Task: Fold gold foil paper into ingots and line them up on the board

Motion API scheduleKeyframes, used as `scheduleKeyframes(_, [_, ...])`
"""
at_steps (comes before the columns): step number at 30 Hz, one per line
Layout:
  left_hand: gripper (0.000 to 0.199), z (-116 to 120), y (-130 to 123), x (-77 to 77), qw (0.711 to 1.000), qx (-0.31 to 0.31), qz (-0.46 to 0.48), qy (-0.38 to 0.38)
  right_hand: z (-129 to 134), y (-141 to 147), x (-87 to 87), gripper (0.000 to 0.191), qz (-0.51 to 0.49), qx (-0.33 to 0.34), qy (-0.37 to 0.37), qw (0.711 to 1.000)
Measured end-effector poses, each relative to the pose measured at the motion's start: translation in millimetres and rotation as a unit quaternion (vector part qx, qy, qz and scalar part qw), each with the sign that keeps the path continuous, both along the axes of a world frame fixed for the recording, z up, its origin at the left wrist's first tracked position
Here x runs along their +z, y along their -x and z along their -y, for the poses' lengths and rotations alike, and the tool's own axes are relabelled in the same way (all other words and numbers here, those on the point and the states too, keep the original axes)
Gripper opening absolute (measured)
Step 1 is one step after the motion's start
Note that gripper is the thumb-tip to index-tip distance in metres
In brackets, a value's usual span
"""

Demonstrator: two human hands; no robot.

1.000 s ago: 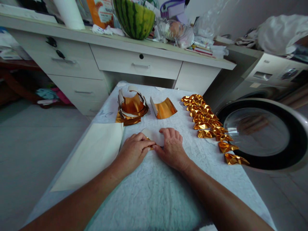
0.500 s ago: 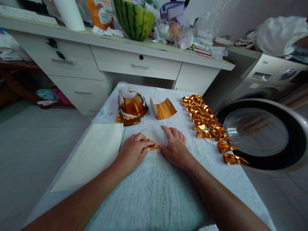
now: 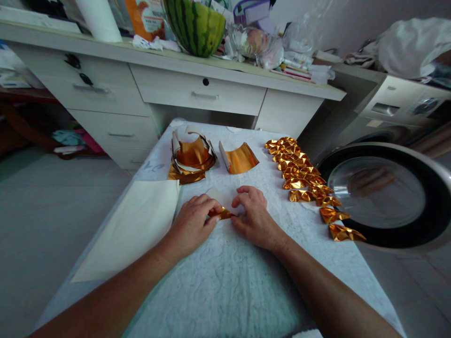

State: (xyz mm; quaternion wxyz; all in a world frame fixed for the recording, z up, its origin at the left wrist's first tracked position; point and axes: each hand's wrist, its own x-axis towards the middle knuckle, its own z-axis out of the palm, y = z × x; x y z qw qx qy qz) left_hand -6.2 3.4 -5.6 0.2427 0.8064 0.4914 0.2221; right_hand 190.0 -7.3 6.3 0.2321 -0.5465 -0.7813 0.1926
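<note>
A small piece of gold foil paper, folded to a narrow shape with a pointed right end, lies between my hands on the cloth-covered table. My left hand pinches its left part between thumb and fingers, hiding that end. My right hand touches the pointed end with its thumb; its fingers are bent and apart from the thumb. Under and behind the foil shows a pale sheet, partly covered by my hands. Farther back are a curled stack of gold foil paper and a single curved gold sheet.
Rows of folded gold foil pieces line the table's right side. A large cream paper sheet lies at the left. Behind stands a white drawer counter bearing a cut watermelon. An open washing machine door sits close at the right.
My right hand's fingers have bent inward from a more stretched pose, with the thumb still by the foil's tip. My left hand keeps its pinch, and more of the gold foil shows.
</note>
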Motion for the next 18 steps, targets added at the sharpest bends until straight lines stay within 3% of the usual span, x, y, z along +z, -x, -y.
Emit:
scheduleKeyframes(6, [0.009,-0.6,0.2,5.0,1.000,-0.026,0.007,0.016,0.2,0.9,-0.5,0.017,-0.007,0.029,0.004,1.000])
scheduleKeyframes(18, [0.008,-0.1,0.5,5.3,0.999,-0.020,0.014,0.026,-1.2,-0.7,0.8,0.008,0.000,0.043,0.014,0.999])
